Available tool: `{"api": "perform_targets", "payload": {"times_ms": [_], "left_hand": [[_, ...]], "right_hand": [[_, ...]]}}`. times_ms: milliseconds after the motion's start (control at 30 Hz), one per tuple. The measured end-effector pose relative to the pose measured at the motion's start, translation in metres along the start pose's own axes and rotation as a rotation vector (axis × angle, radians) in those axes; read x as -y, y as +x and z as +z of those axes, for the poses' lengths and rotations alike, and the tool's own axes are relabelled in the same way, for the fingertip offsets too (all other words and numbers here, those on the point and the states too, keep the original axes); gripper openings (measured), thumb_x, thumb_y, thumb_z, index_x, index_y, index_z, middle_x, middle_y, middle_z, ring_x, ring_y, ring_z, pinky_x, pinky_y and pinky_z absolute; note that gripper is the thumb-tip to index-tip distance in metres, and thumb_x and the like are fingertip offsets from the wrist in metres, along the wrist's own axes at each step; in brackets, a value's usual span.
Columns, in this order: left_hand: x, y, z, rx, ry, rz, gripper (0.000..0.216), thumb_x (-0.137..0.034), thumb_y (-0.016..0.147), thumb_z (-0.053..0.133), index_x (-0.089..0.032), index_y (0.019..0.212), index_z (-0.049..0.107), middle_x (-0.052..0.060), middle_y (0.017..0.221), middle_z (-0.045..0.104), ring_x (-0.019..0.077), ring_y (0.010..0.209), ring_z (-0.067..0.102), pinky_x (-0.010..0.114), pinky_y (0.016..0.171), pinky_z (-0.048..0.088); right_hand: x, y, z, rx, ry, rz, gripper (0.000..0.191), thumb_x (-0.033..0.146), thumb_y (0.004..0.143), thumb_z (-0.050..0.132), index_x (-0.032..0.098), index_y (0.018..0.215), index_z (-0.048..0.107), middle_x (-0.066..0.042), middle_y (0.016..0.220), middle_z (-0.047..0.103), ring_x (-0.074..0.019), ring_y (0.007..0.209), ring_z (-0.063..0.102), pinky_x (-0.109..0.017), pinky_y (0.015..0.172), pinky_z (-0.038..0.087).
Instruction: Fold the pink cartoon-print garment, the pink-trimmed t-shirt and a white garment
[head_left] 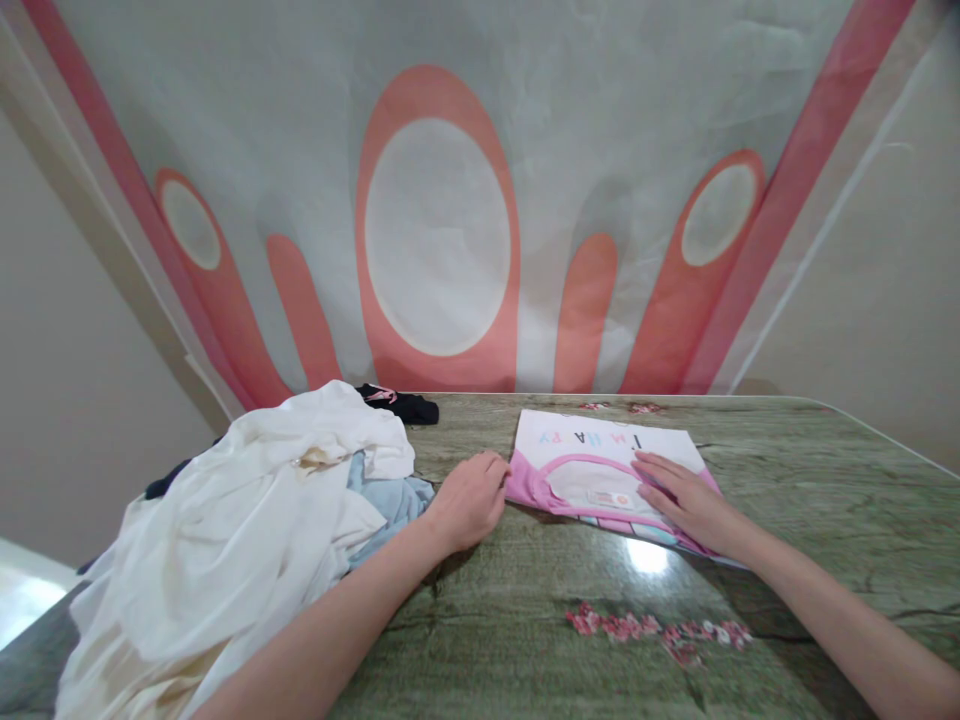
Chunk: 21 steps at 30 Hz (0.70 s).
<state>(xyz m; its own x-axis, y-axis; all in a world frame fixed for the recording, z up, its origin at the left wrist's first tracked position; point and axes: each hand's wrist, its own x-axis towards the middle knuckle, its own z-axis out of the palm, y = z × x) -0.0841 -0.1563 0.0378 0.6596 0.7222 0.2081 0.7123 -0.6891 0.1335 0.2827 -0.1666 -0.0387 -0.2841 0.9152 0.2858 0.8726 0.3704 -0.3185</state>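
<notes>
A folded white and pink shirt (pixel 600 450) with coloured letters lies flat on the green table (pixel 810 480). My right hand (pixel 686 497) rests flat on the shirt's near right part, fingers stretched out. My left hand (pixel 472 497) sits at the shirt's left edge with its fingers curled in, touching or pinching the pink hem; what it grips is hard to see.
A heap of white and pale blue clothes (pixel 247 530) fills the table's left side. A dark garment (pixel 401 403) lies at the back edge. A grey and salmon patterned cloth (pixel 442 230) hangs on the wall behind. Pink flower print (pixel 652 630) marks the table near me.
</notes>
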Motion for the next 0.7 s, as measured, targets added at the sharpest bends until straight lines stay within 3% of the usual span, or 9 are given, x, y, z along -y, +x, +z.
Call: {"api": "perform_targets", "payload": {"times_ms": [100, 233, 367, 500, 700], "left_hand": [[-0.002, 0.004, 0.002, 0.023, -0.035, 0.114, 0.040, -0.023, 0.092, 0.030, -0.019, 0.131, 0.036, 0.008, 0.137, 0.038, 0.0190, 0.127, 0.031, 0.036, 0.104, 0.023], [0.000, 0.005, 0.012, 0.174, -0.020, 0.184, 0.049, -0.038, 0.094, 0.027, -0.023, 0.140, 0.022, 0.006, 0.144, 0.028, 0.0187, 0.133, 0.020, 0.040, 0.107, 0.014], [0.001, 0.002, 0.017, 0.142, 0.034, 0.123, 0.048, -0.042, 0.094, 0.027, -0.021, 0.138, 0.028, 0.007, 0.143, 0.030, 0.0197, 0.133, 0.021, 0.040, 0.107, 0.013], [-0.009, 0.002, 0.018, 0.129, 0.052, 0.153, 0.046, -0.037, 0.094, 0.028, -0.018, 0.136, 0.031, 0.007, 0.142, 0.032, 0.0193, 0.131, 0.026, 0.037, 0.107, 0.013], [0.000, 0.013, 0.024, 0.141, 0.087, 0.201, 0.041, -0.018, 0.091, 0.033, -0.021, 0.131, 0.038, 0.005, 0.136, 0.041, 0.0155, 0.126, 0.034, 0.032, 0.106, 0.016]], "right_hand": [[0.002, 0.000, 0.000, -0.007, 0.014, -0.003, 0.051, 0.050, 0.086, 0.037, 0.018, 0.124, 0.052, -0.010, 0.134, 0.045, -0.0260, 0.125, 0.038, -0.045, 0.106, 0.031], [0.001, -0.002, -0.001, 0.003, 0.029, -0.007, 0.051, 0.050, 0.086, 0.037, 0.019, 0.124, 0.051, -0.009, 0.135, 0.044, -0.0267, 0.125, 0.038, -0.047, 0.105, 0.030], [-0.013, 0.007, -0.010, 0.028, 0.069, 0.017, 0.045, 0.045, 0.089, 0.033, 0.021, 0.121, 0.054, -0.008, 0.130, 0.050, -0.0252, 0.120, 0.044, -0.046, 0.102, 0.034], [-0.036, 0.035, -0.021, 0.000, -0.016, -0.031, 0.042, 0.025, 0.088, 0.028, 0.016, 0.117, 0.056, -0.011, 0.124, 0.055, -0.0249, 0.116, 0.048, -0.046, 0.101, 0.036], [-0.057, 0.057, -0.031, 0.097, -0.094, -0.142, 0.040, 0.014, 0.079, 0.038, 0.021, 0.109, 0.063, -0.008, 0.114, 0.060, -0.0237, 0.106, 0.053, -0.041, 0.094, 0.041]]}}
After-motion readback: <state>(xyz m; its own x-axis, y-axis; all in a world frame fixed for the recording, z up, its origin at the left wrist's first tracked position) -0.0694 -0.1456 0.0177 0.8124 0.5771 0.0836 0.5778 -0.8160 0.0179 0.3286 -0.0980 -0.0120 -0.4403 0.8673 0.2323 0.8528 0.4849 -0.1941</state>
